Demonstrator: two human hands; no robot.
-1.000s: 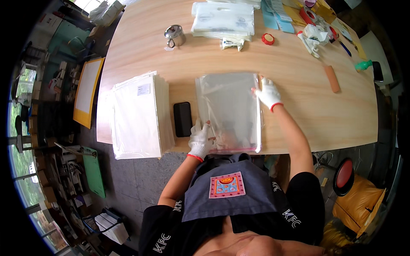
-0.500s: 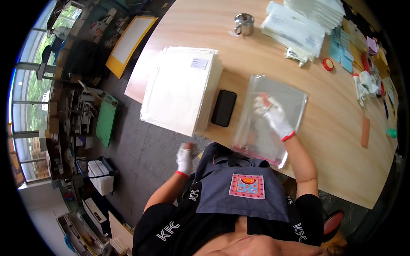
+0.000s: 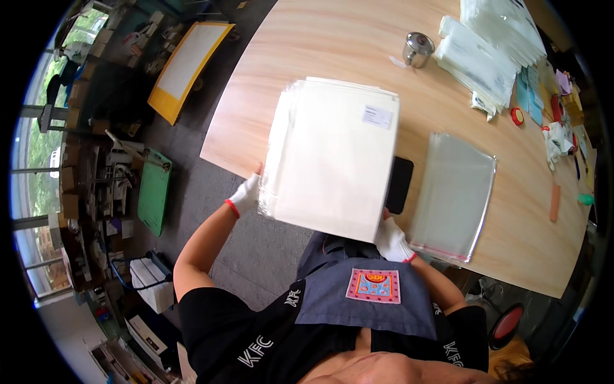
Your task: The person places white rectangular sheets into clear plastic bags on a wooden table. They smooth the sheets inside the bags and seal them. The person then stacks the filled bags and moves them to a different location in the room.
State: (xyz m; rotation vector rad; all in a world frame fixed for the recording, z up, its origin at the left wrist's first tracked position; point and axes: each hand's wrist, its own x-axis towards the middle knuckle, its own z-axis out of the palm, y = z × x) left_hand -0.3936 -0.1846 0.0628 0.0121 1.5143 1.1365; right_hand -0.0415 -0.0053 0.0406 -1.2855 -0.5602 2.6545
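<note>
Nearest to us, we note our dark grey apron with a colourful square patch point(image 3: 374, 285) worn over a black shirt. Our left hand in a white glove with a red cuff point(image 3: 245, 196) grips the left edge of a thick white stack of flat sheets wrapped in clear plastic point(image 3: 329, 163), the fingers curled around that edge. Our right hand in a matching white glove point(image 3: 391, 239) holds the stack at its near right corner; the fingers go under the stack, so we cannot tell how far they are closed. The stack is raised and tilted above the near edge of the light wooden table point(image 3: 332, 45), and a small white label sits near its far right corner. Just right of the stack, partly hidden by it, a black rectangular phone point(image 3: 401, 184) lies on the table. Beside the phone, a clear flat plastic bag with a red strip on its near edge point(image 3: 455, 192) lies flat on the wood. Farther off, a small round metal tin with a lid point(image 3: 417, 49) stands upright, and next to it lies a pile of clear plastic bags point(image 3: 489, 54). A red tape roll point(image 3: 517, 116) rests near that pile. To the left, on the floor, a yellow-framed board point(image 3: 187, 67) lies flat.
</note>
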